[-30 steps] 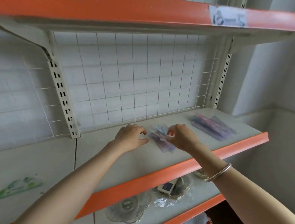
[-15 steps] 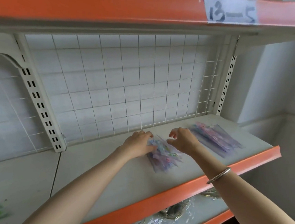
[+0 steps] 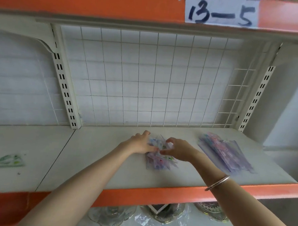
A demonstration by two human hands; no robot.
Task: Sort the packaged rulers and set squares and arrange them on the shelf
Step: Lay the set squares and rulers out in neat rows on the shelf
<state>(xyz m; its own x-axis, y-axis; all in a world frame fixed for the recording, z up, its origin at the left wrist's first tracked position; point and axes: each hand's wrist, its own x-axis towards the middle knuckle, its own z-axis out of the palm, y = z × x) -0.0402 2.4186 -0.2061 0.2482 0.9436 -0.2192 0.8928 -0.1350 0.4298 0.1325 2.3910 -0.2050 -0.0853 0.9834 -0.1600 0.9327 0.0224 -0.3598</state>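
Both my hands are out over the white shelf (image 3: 104, 163), close together in the middle. Between them lies a small pile of packs (image 3: 158, 163), clear bags with rulers and set squares inside, blue, purple and a bit of green. The pile lies flat on the shelf, about halfway between the far wire grid (image 3: 147, 80) and the near orange edge (image 3: 155, 192).

My left hand (image 3: 140, 144) holds the left side of the small pile, with its fingers bent over the far part and its thumb on top. My right hand (image 3: 179, 149) holds the right side, with its fingers curled and its thumb pinching the top pack. My two thumbs almost touch. I have a silver bracelet (image 3: 217, 183) on my right wrist.

To the right, well apart from my hands, lies a bigger pile of packs (image 3: 225, 153), pink and purple, flat on the same shelf. Far off to the left, one green pack (image 3: 5, 161) lies by itself.

Up top is another orange edge with a paper label (image 3: 221, 10) that reads 13-5. On the shelf below I can see glass dishes (image 3: 112, 216) in clear wrap.
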